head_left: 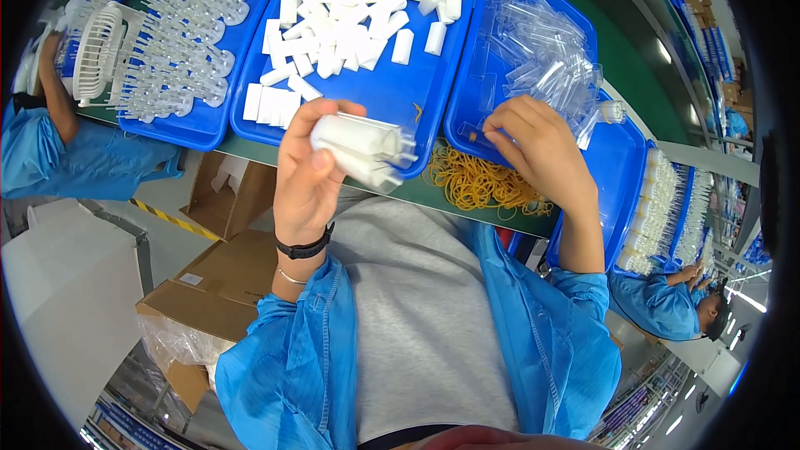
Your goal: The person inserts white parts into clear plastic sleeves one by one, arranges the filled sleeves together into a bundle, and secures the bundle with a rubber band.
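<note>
Left hand (307,168) grips a bundle of white tubes w/ clear caps (360,146) above worktop edge. Right hand (533,146), fingers curled, pinching at a rubber band by the yellow band pile (479,185). Step looks like bundling; next probably needs band stretched over bundle.

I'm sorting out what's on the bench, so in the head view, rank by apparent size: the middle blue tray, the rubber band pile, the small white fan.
1. Middle blue tray, clearly largest.
2. Rubber band pile and small white fan look similar in size; not ranked.
</note>
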Available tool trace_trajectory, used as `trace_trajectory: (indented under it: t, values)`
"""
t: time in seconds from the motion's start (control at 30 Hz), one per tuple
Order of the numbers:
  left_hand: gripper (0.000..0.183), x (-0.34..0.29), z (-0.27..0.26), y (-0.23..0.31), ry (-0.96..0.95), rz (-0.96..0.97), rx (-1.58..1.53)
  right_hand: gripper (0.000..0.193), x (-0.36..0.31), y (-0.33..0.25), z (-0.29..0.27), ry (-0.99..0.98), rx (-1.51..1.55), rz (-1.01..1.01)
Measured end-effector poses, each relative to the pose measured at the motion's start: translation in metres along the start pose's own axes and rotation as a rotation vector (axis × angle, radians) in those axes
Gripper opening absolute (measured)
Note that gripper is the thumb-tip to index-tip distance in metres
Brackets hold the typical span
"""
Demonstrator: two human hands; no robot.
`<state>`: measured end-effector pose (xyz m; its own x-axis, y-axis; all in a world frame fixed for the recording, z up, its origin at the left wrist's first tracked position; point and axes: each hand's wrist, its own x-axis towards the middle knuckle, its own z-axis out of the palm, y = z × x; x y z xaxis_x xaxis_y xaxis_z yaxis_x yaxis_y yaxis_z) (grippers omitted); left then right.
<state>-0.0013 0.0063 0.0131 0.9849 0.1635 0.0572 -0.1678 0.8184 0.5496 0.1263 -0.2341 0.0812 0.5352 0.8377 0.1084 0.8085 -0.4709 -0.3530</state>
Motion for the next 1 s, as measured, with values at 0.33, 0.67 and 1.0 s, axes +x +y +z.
trace_trajectory:
  t: [0.33, 0.67, 1.0]
  values:
    - [0.038, 0.005, 0.012, -0.017, 0.004, -0.065, 0.098, 0.021, 0.027, -0.049, -0.007, 0.335, 0.394, -0.191]
    - [0.033, 0.005, 0.014, -0.019, -0.076, -0.037, 0.267, 0.026, 0.038, -0.048, 0.010, 0.331, 0.338, -0.233]
    - [0.037, 0.006, 0.020, -0.017, -0.101, -0.194, 0.273, 0.023, 0.040, -0.045, 0.015, 0.334, 0.427, -0.120]
